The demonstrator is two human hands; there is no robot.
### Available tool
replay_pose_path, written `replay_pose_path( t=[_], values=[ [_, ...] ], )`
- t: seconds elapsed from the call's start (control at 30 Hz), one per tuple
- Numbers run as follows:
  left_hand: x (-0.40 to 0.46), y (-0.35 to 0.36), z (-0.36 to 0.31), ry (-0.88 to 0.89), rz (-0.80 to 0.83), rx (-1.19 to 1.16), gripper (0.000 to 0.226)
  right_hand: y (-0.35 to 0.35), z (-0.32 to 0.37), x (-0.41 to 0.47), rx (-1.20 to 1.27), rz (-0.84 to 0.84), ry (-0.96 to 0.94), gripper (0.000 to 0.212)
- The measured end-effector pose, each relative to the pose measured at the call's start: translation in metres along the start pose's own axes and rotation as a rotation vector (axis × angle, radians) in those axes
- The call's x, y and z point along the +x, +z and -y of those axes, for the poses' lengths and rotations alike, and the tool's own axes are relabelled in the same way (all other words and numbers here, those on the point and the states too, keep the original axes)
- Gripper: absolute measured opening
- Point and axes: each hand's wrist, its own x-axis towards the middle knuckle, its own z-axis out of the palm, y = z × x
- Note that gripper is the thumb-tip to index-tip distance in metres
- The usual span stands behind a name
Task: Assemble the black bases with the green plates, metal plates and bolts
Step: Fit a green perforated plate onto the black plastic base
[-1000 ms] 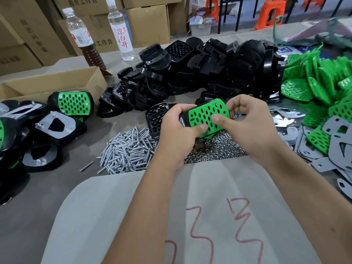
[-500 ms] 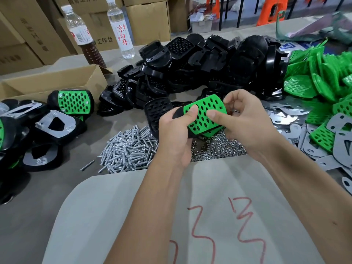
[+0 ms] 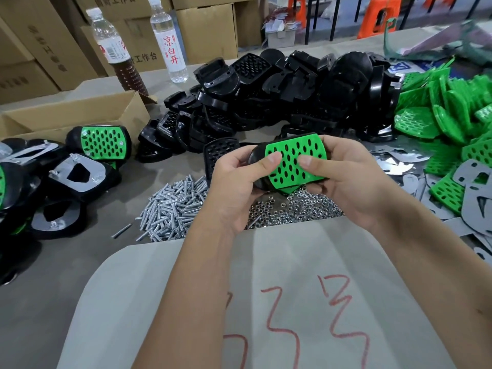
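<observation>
Both my hands are up over the middle of the desk [image 3: 40, 302], just beyond its near edge. My left hand [image 3: 234, 187] has its grip curled round the black base [image 3: 256, 158], thumb pressed flat on the left part of the green plate [image 3: 295, 161]. My right hand [image 3: 346, 179] grips the right end of the same piece, thumb on the plate face, fingers wrapped underneath. The plate lies on top of the base, holed face toward me, tilted slightly up to the right.

Directly below the hands: heap of nuts [image 3: 292, 211], touching the edge of the white sheet [image 3: 239, 302] with red marks that covers the near edge. Left of the nuts, touching them: heap of bolts [image 3: 173, 209], one bolt lying apart toward the left.

Far side, middle: pile of black bases [image 3: 279, 94]. Right edge: pile of green plates [image 3: 452, 113], with metal plates [image 3: 474, 198] spread nearer me, some overlapping the green ones.

Left edge: finished assemblies [image 3: 80, 171], one green face up, others metal side up with bolt ends showing. Behind them an open cardboard box [image 3: 80, 115]. Two bottles [image 3: 167, 41] stand at the far left, cartons behind them.
</observation>
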Motion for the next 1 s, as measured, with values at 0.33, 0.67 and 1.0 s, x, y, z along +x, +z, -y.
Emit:
replay_pose_path(
  t=[0.33, 0.67, 1.0],
  values=[
    [0.0, -0.002, -0.003, -0.059, 0.003, -0.002, 0.037, 0.002, 0.0, -0.004, 0.154, 0.062, -0.006, 0.052],
    [0.001, -0.005, 0.0, -0.045, 0.056, 0.008, 0.028, 0.004, 0.001, -0.002, 0.166, 0.004, -0.063, 0.048],
    [0.001, 0.005, 0.007, -0.004, -0.079, -0.004, 0.009, 0.013, -0.01, 0.001, -0.103, -0.263, -0.051, 0.028]
  ],
)
